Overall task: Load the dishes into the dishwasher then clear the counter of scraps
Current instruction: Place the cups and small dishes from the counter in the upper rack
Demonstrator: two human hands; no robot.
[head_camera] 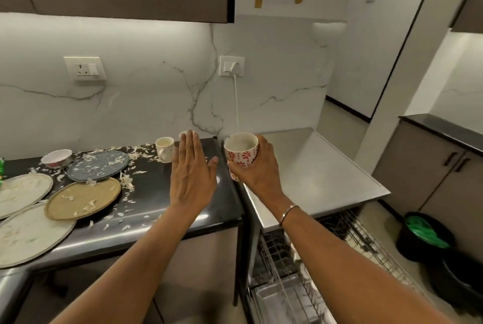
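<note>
Here, cup (241, 152) wrapped by right hand (257, 166) fingers (236, 170), upright.

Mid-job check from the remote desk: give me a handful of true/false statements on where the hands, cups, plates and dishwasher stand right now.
1. The right hand holds a red-patterned cup. True.
2. The left hand grips a plate. False: it is open and flat, holding nothing.
3. The dishwasher rack is pulled out below the steel top. True.
4. The black counter has been wiped of scraps. False: pale scraps lie scattered over it and on the plates.
5. A white cup stands on the counter beyond the left hand. True.
6. The tan plate is already in the rack. False: it lies on the counter.
</note>
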